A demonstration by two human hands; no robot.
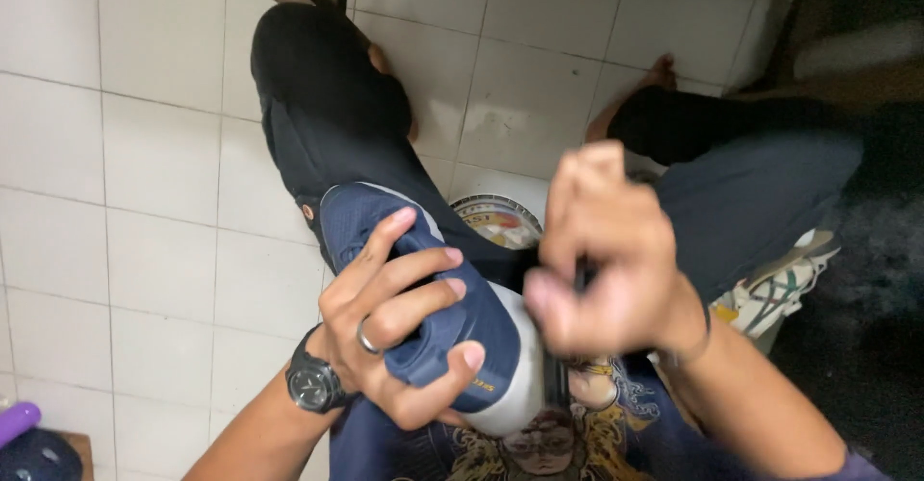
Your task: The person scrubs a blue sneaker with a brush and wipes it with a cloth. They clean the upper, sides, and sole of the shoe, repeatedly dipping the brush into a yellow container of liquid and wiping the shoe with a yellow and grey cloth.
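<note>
Your left hand [399, 332] grips the navy shoe [423, 289], fingers [423, 293] wrapped over its upper. Your right hand [602, 260] is clenched on a dark brush [556, 375] pressed against the white sole just past your left fingertips. Loosen that grip and the shoe could likely twist, sending bristles across your fingers.

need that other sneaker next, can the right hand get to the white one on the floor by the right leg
Probably yes: the white sneaker lies uncovered just right of the right hand, but that hand grips a dark tool, and the left hand holds the navy shoe.
</note>
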